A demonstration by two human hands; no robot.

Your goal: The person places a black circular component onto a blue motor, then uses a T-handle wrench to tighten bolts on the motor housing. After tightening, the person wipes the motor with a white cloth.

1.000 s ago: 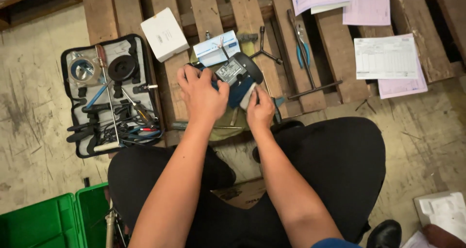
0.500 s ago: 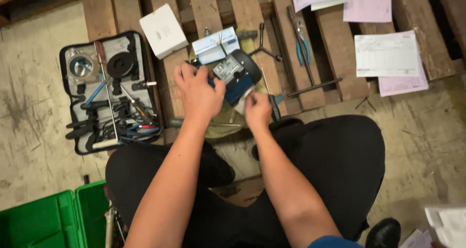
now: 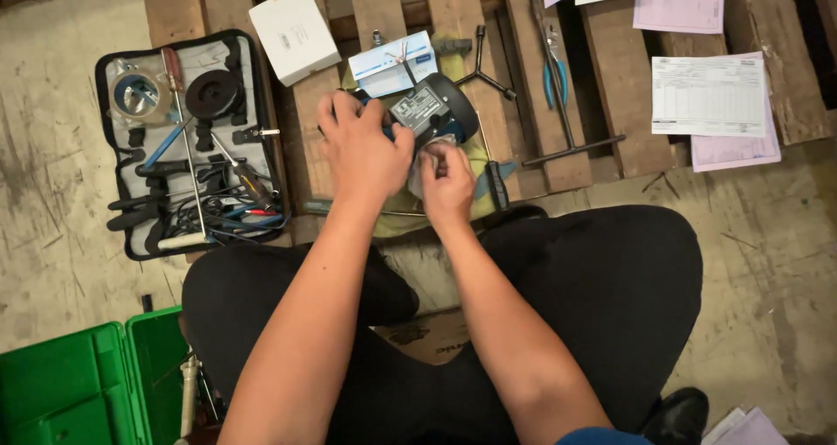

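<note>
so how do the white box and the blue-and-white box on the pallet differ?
The white box is plain, squarish and lies clear of both hands; the blue-and-white box is flatter, longer, with a blue band, and sits right behind the dark motor-like unit the left hand rests on. Both are closed, lying on the wooden pallet.

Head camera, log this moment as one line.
left hand: on motor | right hand: pressing cloth to motor | tool case: open at left
</note>
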